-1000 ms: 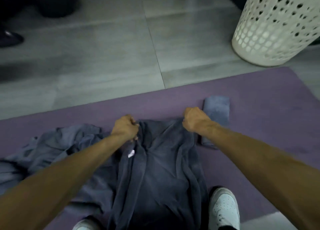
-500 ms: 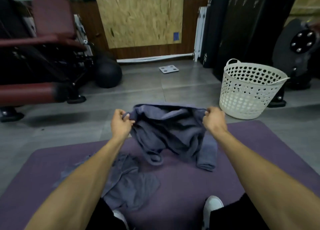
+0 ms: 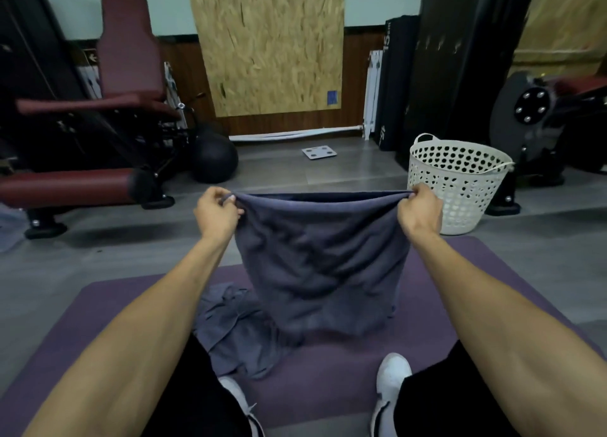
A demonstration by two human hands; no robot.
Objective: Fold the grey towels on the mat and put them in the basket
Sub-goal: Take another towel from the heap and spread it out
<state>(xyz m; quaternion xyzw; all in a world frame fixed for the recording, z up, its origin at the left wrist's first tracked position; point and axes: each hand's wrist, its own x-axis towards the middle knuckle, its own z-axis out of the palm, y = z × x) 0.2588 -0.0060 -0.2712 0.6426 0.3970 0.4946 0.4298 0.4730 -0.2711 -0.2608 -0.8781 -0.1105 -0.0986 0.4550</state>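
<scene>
While your left hand and right hand pinch the grey towel's top corners above the mat, lay it flat to fold; basket waits at 2 o'clock.

only text I can make out: "15" | printed sideways, twice, on the black upright pad by the wall | rest's unreadable
</scene>
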